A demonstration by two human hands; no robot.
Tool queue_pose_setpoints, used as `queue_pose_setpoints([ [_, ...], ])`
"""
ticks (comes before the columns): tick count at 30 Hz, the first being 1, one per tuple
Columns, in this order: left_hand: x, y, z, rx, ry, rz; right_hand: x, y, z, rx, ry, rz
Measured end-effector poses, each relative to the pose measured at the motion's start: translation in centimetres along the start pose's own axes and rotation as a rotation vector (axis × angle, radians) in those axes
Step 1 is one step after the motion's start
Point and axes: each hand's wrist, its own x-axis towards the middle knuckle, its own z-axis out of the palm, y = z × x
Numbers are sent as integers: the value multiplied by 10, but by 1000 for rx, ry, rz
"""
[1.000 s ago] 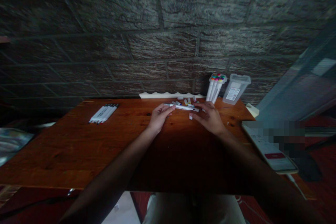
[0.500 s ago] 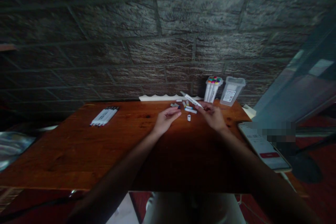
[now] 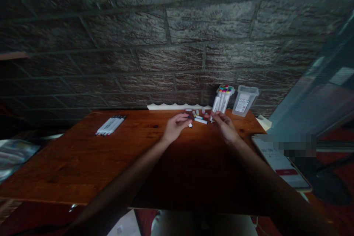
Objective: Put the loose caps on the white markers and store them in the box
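My left hand (image 3: 175, 128) is closed in a pinch above the middle of the wooden table. A small white marker cap (image 3: 190, 125) shows at its fingertips, and a dark bit just above it is too small to make out. To the right, my right hand (image 3: 226, 128) grips a white marker (image 3: 216, 104), held steeply with its narrow end down. Between the hands lie several loose caps (image 3: 197, 112) and short white pieces with blue and dark ends (image 3: 201, 120). Behind the right hand stands a clear tub packed with colour-topped markers (image 3: 226, 97).
A clear empty tub (image 3: 244, 101) with a label stands right of the full one. Several white markers (image 3: 110, 125) lie in a row on the left of the table (image 3: 83, 166). A phone or tablet (image 3: 282, 162) rests at the right edge. Behind is a block wall (image 3: 155, 59).
The marker passed from my left hand to my right, then swung from lying to steep, narrow end down. The white cap has shifted left to my left fingertips.
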Motion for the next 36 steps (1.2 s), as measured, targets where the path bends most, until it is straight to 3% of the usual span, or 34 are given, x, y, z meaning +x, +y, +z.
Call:
queue_pose_setpoints([
  [4,-7,15,-32,-359,57,-215,-5,4,4,-25,-40,27],
  [8,-7,22,-50,-479,79,-262,-12,6,11,-47,-61,92],
  [17,-9,28,-53,-478,159,-225,-23,-2,20,-73,-62,79],
  [23,-11,30,-50,-601,149,-338,-22,-1,21,-23,-65,125],
  [28,-16,23,-43,-558,39,-366,-18,3,19,26,-78,175],
  [32,-22,18,-34,-393,-128,-289,-18,0,18,49,-113,125],
  [36,-28,21,-26,-149,-223,-179,-20,-7,20,125,-119,113],
])
